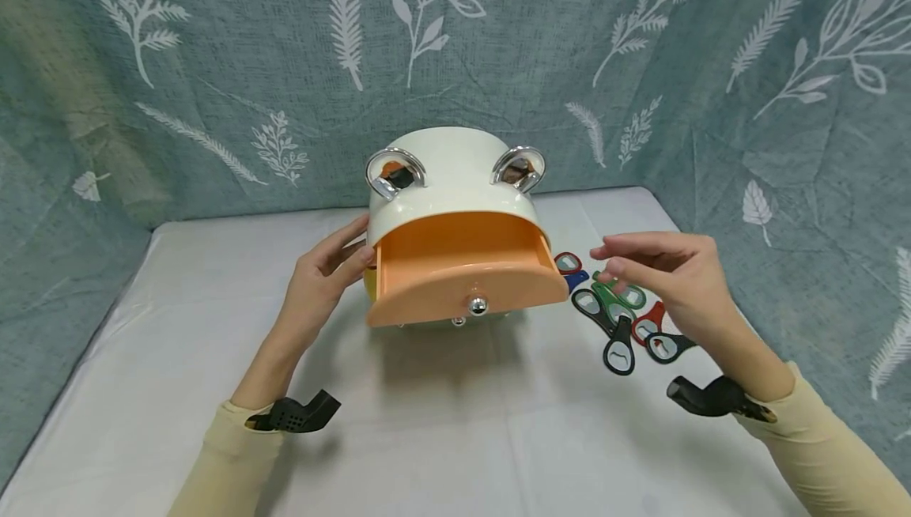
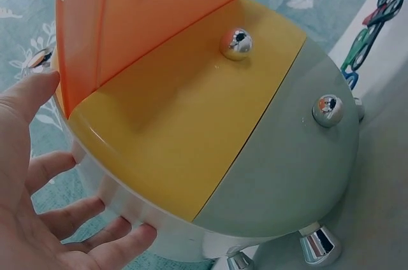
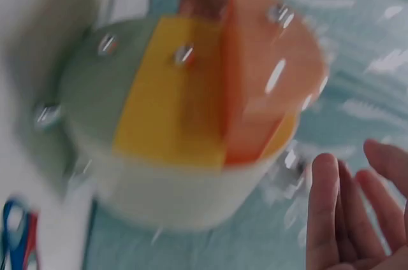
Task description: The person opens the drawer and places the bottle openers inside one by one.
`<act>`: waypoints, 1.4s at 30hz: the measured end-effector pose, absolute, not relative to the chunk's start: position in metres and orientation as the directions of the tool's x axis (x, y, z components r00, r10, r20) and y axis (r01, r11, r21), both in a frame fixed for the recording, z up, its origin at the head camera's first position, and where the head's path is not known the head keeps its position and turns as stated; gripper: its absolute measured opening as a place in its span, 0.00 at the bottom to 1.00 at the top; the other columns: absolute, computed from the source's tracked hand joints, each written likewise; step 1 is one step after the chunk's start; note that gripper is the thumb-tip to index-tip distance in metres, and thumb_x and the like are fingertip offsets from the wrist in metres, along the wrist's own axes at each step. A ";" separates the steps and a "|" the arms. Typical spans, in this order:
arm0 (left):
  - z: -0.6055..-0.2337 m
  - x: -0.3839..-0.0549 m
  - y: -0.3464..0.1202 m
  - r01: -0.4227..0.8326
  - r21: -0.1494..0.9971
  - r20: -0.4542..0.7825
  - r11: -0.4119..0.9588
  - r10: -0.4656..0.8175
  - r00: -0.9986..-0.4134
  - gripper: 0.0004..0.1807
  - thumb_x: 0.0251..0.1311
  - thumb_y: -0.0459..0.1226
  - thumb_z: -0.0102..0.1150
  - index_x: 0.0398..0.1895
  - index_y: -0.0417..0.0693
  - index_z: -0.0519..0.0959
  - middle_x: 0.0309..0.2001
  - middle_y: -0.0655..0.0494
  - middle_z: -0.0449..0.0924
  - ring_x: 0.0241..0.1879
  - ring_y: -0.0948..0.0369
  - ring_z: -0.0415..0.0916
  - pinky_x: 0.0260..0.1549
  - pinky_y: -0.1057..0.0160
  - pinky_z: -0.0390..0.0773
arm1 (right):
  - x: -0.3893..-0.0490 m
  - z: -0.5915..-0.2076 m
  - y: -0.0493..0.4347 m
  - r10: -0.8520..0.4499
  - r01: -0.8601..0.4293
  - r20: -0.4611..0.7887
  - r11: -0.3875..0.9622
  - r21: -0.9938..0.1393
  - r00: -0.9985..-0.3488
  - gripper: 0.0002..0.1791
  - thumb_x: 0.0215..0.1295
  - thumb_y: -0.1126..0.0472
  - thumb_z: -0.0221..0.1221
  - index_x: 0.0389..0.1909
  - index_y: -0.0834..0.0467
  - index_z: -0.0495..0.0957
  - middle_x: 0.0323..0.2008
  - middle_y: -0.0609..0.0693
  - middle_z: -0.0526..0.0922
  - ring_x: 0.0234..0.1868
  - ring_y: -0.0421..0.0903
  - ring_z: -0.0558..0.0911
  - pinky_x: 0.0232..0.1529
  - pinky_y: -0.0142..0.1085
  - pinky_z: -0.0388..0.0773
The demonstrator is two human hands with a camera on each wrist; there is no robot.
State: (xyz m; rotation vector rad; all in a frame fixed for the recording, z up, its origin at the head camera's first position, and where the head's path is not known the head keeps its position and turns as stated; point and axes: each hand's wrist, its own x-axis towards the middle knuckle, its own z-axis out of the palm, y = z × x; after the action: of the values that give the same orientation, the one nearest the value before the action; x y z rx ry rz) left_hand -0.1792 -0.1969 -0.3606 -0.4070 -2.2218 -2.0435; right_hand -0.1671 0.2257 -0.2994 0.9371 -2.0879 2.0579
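Note:
A small rounded drawer cabinet [image 1: 448,145] with a cream shell and two chrome ring ears stands on the table. Its orange top drawer [image 1: 470,289] is pulled out and looks bare inside. Below it, the yellow drawer [image 2: 185,117] and the green drawer [image 2: 287,149] are closed, each with a round chrome knob. My left hand [image 1: 320,280] rests against the cabinet's left side, thumb near the front edge and fingers spread along the shell. To the right, my right hand [image 1: 669,268] hovers near several bottle openers [image 1: 619,351], fingers loosely extended and holding nothing.
The bottle openers lie in an overlapping pile right of the cabinet, in black, red, green and blue. A white cloth [image 1: 441,438] covers the table. Behind hangs a green-grey curtain [image 1: 285,66] with leaf prints. Short chrome legs [image 2: 319,244] hold the cabinet up.

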 end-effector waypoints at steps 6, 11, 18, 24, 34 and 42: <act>-0.361 -0.177 -0.196 0.250 0.966 0.240 0.070 0.128 -0.962 0.27 0.72 0.40 0.54 0.73 0.54 0.66 0.71 0.54 0.63 0.62 0.58 0.70 0.51 0.66 0.77 | -0.196 -0.321 0.267 -0.488 -0.457 0.320 0.191 -0.869 -0.812 0.16 0.59 0.77 0.65 0.50 0.70 0.82 0.47 0.62 0.84 0.44 0.54 0.83 0.39 0.39 0.83; -0.361 -0.177 -0.196 0.254 0.964 0.243 0.075 0.128 -0.961 0.27 0.72 0.40 0.54 0.73 0.54 0.66 0.70 0.54 0.64 0.61 0.59 0.70 0.51 0.66 0.76 | -0.223 -0.357 0.304 -0.576 -0.342 0.081 0.361 -0.867 -0.814 0.17 0.61 0.68 0.67 0.52 0.63 0.84 0.50 0.59 0.83 0.48 0.54 0.82 0.35 0.40 0.83; -0.359 -0.179 -0.195 0.263 0.963 0.254 0.052 0.138 -0.957 0.27 0.73 0.40 0.53 0.73 0.53 0.65 0.70 0.52 0.65 0.60 0.59 0.72 0.51 0.66 0.76 | -0.237 -0.404 0.333 -0.622 -0.234 -0.088 0.418 -0.878 -0.778 0.19 0.58 0.70 0.69 0.51 0.66 0.83 0.49 0.65 0.82 0.44 0.61 0.83 0.39 0.47 0.83; -0.359 -0.179 -0.195 0.254 0.966 0.246 0.049 0.133 -0.960 0.27 0.73 0.40 0.54 0.73 0.53 0.66 0.69 0.52 0.65 0.60 0.59 0.72 0.51 0.66 0.76 | -0.239 -0.424 0.336 -0.624 -0.273 -0.087 0.458 -0.846 -0.777 0.19 0.55 0.72 0.69 0.50 0.64 0.84 0.47 0.59 0.84 0.40 0.55 0.85 0.36 0.42 0.84; -0.358 -0.179 -0.195 0.248 0.967 0.240 0.050 0.129 -0.962 0.27 0.72 0.40 0.54 0.73 0.53 0.66 0.69 0.52 0.65 0.60 0.59 0.72 0.51 0.66 0.76 | -0.236 -0.426 0.333 -0.625 -0.299 -0.087 0.486 -0.821 -0.776 0.19 0.53 0.73 0.70 0.49 0.67 0.84 0.43 0.59 0.85 0.37 0.50 0.85 0.34 0.38 0.84; -0.359 -0.179 -0.195 0.252 0.966 0.244 0.055 0.125 -0.962 0.27 0.72 0.40 0.54 0.73 0.52 0.66 0.69 0.52 0.65 0.60 0.60 0.72 0.51 0.66 0.76 | -0.237 -0.428 0.332 -0.640 -0.314 -0.085 0.483 -0.817 -0.764 0.17 0.52 0.72 0.71 0.45 0.64 0.85 0.40 0.55 0.86 0.37 0.48 0.84 0.36 0.38 0.83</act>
State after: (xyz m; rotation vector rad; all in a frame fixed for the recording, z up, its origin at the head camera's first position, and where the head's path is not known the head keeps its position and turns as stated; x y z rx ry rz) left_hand -0.1793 -0.1951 -0.3595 -0.3966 -2.2111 -2.0592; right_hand -0.2370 0.3324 -0.4281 1.0229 -3.0198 1.5171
